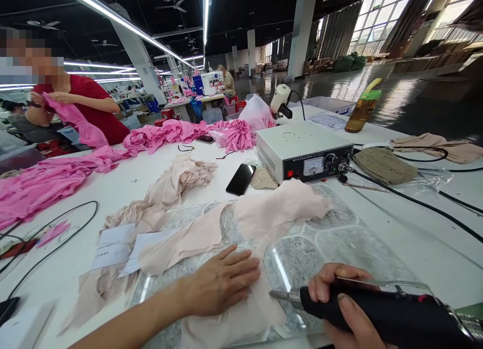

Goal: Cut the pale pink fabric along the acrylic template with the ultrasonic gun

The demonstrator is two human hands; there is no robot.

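My left hand point(226, 278) lies flat on a pale pink fabric piece point(264, 308), fingers stretched out. The fabric rests on a clear mat with a grey stone pattern point(339, 248). In my right hand point(339, 298) is a black handheld ultrasonic cutter point(392, 308); its metal tip points left at the fabric's right edge. I cannot tell whether the tip touches the cloth. More pale pink fabric point(279, 208) spreads up the mat. A crumpled beige fabric pile point(169, 188) and white paper slips point(113, 246) lie to the left.
Behind the mat stand a control box with a meter point(305, 150) and a black phone point(240, 180). Black cables point(415, 203) run across the right side. Also there are an amber bottle point(363, 110), a pink fabric heap point(49, 183) and a person in red point(90, 107) handling pink cloth.
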